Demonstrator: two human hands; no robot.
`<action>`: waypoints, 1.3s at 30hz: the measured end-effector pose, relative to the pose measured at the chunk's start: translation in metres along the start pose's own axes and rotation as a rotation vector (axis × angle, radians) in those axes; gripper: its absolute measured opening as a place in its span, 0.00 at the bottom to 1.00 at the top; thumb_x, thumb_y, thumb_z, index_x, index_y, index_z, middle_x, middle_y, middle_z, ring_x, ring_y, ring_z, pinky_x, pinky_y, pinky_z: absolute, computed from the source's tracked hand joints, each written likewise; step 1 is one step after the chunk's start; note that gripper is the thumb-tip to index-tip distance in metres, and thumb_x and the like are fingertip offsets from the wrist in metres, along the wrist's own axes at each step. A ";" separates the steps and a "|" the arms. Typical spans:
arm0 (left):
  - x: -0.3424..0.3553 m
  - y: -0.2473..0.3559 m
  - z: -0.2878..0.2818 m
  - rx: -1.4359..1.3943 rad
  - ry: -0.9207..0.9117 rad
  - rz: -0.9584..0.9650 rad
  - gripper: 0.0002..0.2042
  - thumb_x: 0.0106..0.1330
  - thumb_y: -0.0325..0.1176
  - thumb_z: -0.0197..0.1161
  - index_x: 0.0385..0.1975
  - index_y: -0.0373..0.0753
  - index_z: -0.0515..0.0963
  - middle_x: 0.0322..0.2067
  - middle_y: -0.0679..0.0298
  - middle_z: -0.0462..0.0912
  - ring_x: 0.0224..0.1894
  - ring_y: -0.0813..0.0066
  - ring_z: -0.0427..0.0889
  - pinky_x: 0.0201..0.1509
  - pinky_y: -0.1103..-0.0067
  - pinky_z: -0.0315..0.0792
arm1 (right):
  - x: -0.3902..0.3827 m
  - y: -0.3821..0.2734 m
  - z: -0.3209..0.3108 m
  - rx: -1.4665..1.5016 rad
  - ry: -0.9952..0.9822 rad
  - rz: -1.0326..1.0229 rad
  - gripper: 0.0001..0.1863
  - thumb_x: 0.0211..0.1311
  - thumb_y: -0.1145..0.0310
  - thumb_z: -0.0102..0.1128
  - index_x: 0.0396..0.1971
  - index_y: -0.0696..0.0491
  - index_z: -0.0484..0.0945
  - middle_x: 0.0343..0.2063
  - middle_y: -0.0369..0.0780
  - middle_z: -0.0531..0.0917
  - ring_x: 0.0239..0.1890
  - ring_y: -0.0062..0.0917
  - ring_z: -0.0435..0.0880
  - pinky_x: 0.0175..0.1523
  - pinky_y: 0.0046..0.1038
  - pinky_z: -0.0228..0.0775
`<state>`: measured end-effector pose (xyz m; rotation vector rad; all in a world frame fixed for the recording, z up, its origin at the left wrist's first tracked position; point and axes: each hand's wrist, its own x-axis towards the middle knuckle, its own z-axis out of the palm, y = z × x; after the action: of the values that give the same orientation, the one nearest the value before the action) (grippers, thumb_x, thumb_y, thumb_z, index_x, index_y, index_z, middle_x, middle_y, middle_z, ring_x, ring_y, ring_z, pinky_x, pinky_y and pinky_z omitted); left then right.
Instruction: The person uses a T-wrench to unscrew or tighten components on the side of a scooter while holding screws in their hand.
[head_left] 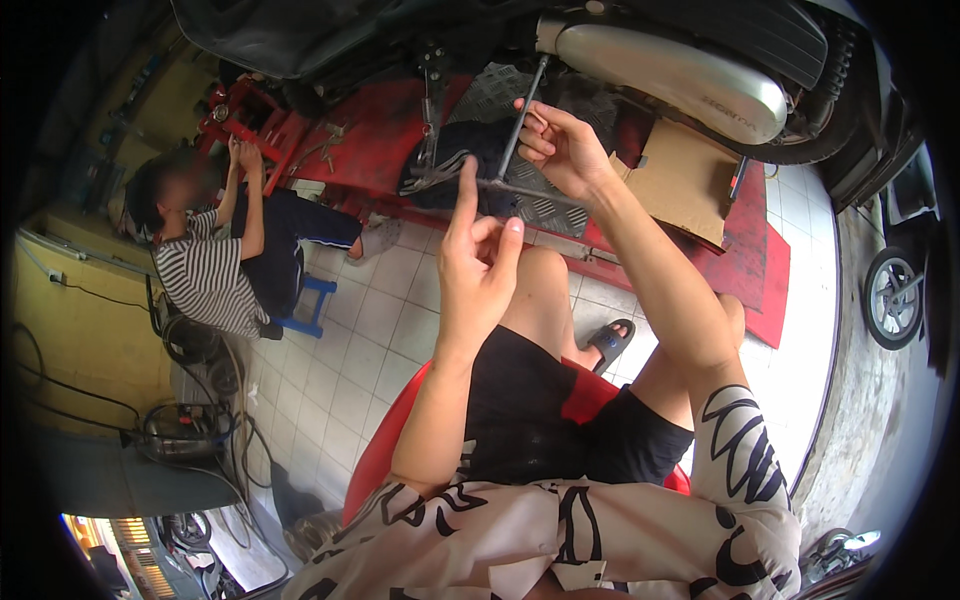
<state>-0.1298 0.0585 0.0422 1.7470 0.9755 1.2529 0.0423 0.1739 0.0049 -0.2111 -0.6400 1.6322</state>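
Observation:
A T-handle socket wrench (522, 122) runs from the front end of a silver engine cover (670, 85) down toward me, its slightly blurred crossbar lying across the near end. My right hand (565, 150) is at the shaft, fingers bent loosely around it and the index fingertip crossing it. Below the crossbar is my left hand (478, 260), index finger stretched up to the bar's left part and thumb apart. Whether that fingertip touches the bar is hard to tell. Dark cloth (455, 150) and several metal tools lie behind the left hand.
The motorcycle stands over a red lift platform (365, 135) with a metal tread plate (555, 210). Flattened cardboard (680, 180) lies at the right. To the left, another person (215, 260) sits on a blue stool (310, 305), hands at a red metal frame (245, 115). Hoses trail near a compressor (180, 430).

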 end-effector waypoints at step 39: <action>-0.004 0.007 -0.004 0.324 -0.397 -0.036 0.28 0.63 0.29 0.60 0.58 0.17 0.60 0.18 0.56 0.78 0.17 0.78 0.76 0.23 0.83 0.68 | 0.001 -0.007 -0.007 0.112 0.031 0.017 0.12 0.68 0.69 0.48 0.43 0.60 0.75 0.15 0.29 0.64 0.16 0.13 0.58 0.27 0.19 0.52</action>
<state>-0.1338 0.0528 0.0475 2.1123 1.0023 0.7078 0.0513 0.1772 0.0035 -0.1601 -0.5229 1.6727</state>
